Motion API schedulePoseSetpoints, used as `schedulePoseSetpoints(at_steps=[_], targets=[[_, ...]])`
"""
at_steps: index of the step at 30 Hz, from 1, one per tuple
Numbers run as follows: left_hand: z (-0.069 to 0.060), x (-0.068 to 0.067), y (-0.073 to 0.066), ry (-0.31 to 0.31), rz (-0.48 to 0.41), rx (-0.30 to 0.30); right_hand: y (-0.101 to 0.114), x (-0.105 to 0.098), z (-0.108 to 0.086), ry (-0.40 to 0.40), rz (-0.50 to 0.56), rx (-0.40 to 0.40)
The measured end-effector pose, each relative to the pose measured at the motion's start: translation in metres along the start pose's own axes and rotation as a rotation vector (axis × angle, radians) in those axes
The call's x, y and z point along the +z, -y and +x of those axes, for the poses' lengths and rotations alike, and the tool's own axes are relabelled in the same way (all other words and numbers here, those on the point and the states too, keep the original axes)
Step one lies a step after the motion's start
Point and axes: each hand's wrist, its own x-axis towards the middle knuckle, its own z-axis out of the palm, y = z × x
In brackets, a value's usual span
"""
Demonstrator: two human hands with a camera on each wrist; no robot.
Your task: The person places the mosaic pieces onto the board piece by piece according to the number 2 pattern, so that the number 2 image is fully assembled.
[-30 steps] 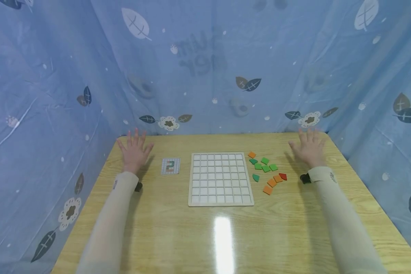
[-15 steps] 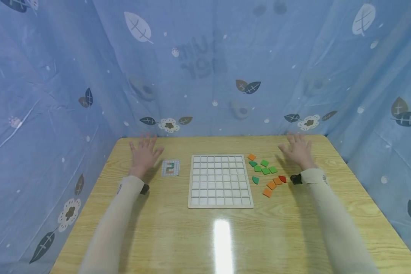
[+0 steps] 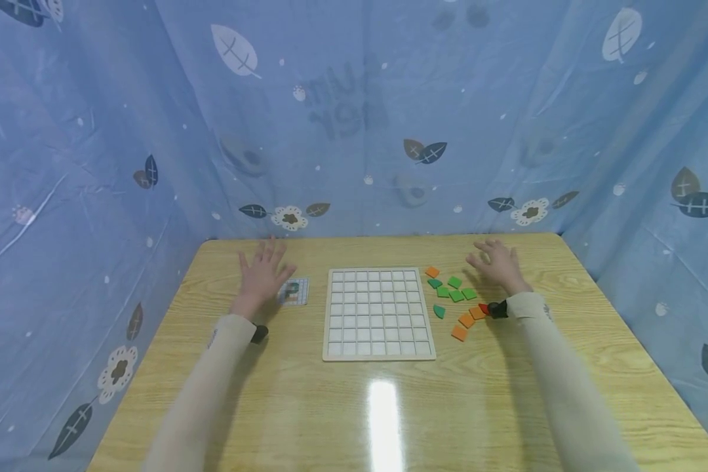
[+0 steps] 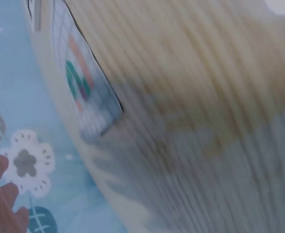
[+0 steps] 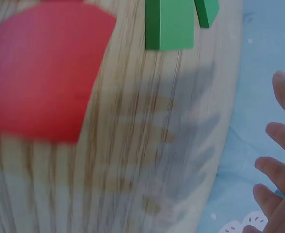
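My left hand [image 3: 261,278] is spread over the left side of the table, holding nothing. Beside it, and partly covered by it, lies a small grid card [image 3: 297,292] printed with a coloured figure like a 2. My right hand [image 3: 500,265] hovers with fingers spread beyond the green square tiles [image 3: 457,296]. In the right wrist view a red tile with a curved edge [image 5: 50,73] looms close; in the head view the black wrist camera partly hides it. Orange square tiles [image 3: 467,320] and dark green rounded tiles [image 3: 439,311] lie nearby. Between the hands sits a white gridded board [image 3: 379,314].
The light wooden table [image 3: 307,406] carries everything, with a bright light reflection on its near half. A blue patterned curtain [image 3: 354,118] closes off the back and both sides. One orange tile [image 3: 432,271] lies by the board's far right corner.
Both hands have moved inward over the table, the left one toward the card and the right one toward the tiles. The board, card and tiles stay where they were.
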Motion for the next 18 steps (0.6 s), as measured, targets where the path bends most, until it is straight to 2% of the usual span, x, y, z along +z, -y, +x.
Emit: schedulePoseSetpoints(at_steps=[4,11,18], targets=[[-0.006,0.002,-0.007,0.033,-0.004,0.016,0.007,0.003,0.001,0.024,0.008,-0.008],[-0.013,0.007,-0.022,0.054,-0.023,0.033,0.018,0.010,0.005,0.039,0.031,-0.026],[-0.021,0.013,-0.035,0.073,-0.069,0.061,0.027,0.016,0.009,0.098,0.080,-0.032]])
